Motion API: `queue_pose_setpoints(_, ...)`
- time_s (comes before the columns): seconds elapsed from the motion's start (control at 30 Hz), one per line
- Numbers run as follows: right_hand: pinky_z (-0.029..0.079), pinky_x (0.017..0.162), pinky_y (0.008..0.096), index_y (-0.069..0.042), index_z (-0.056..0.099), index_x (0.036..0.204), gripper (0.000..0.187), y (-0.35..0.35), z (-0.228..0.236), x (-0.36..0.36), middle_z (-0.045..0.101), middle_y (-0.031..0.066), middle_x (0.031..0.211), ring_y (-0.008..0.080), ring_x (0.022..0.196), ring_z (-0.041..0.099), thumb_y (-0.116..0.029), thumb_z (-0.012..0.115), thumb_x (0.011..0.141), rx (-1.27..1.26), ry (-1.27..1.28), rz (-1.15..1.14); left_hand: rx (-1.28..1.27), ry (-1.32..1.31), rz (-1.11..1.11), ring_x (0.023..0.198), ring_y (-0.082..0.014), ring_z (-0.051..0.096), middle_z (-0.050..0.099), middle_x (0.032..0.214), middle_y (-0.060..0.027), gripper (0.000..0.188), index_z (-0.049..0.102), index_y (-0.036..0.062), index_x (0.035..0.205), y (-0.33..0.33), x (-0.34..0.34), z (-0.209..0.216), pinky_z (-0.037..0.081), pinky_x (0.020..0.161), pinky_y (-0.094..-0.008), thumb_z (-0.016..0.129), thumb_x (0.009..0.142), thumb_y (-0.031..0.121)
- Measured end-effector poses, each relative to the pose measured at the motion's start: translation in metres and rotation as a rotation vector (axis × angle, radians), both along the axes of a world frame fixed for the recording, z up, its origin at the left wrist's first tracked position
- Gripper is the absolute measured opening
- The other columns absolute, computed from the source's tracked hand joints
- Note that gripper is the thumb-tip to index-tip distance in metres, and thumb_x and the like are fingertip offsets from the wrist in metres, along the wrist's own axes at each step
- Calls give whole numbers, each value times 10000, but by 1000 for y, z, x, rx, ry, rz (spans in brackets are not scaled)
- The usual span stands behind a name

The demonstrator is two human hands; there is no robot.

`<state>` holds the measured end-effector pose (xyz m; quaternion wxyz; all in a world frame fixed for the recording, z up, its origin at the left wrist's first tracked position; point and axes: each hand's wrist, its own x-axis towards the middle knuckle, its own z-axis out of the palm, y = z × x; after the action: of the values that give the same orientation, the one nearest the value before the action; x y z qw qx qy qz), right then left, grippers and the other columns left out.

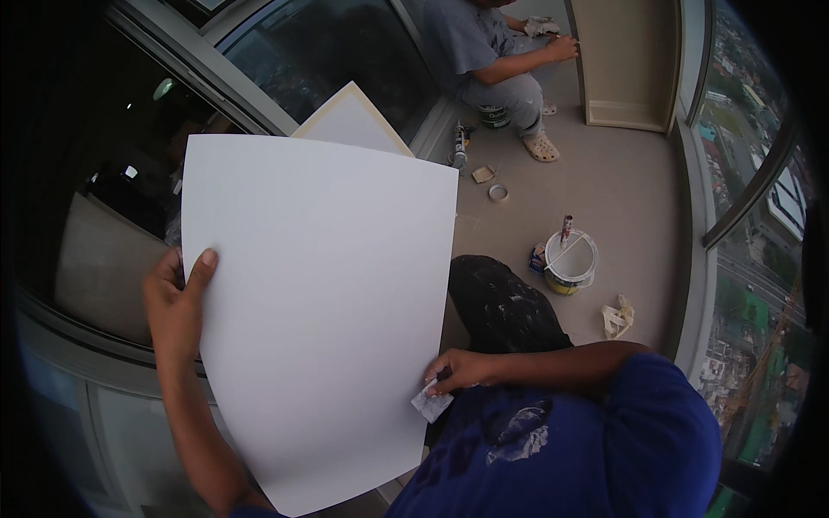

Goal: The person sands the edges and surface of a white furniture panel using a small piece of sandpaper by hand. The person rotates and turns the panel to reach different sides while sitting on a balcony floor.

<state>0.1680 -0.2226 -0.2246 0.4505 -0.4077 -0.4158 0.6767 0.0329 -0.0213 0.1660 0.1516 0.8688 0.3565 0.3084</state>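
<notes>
A large white panel (324,302) stands tilted in front of me and covers much of the view. At its left edge my left hand (177,298) is closed round it, the thumb on the front face and the fingers mostly hidden behind. My right hand (458,371) pinches a small, pale grey folded piece of sandpaper (432,402) beside the panel's lower right edge. Whether the sandpaper touches the panel, I cannot tell. Behind the panel's top shows the corner of another white board (354,121) with a yellowish border.
Ahead, another person (509,78) sits on a bucket facing a beige panelled frame (629,65). On the floor are a white paint bucket (572,263) with a brush, crumpled tape (617,318), a tape roll (498,192) and a caulking gun (460,147). Windows (751,173) line the right side.
</notes>
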Motion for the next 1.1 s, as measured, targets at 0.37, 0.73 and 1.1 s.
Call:
queue_pose_setpoints(0.37,527,873,271,24,749,1103,286,5,-33,-4,750,57,1044,134,1009,676,-151,867,909,-238,268,121,-55,121,-212,658,-67,563,677,744,-43,402,712,-17,920,4,60,-47,479,629,-260,761,992,375)
queue_pose_setpoints(0.73,556,957,292,68,731,1148,304,16,-54,-9,756,124,1106,187,1062,725,-94,843,916,-259,363,21,54,374,-227,642,-211,720,743,828,-198,588,711,-112,1144,7,137,-69,572,660,-326,771,934,434)
queue_pose_setpoints(1.1,569,930,280,66,726,1139,272,19,-64,-7,756,111,1097,176,1037,727,-75,824,927,-302,441,48,-37,425,-302,678,-285,743,718,947,-317,762,572,-173,1366,12,134,-70,613,713,-414,777,905,398)
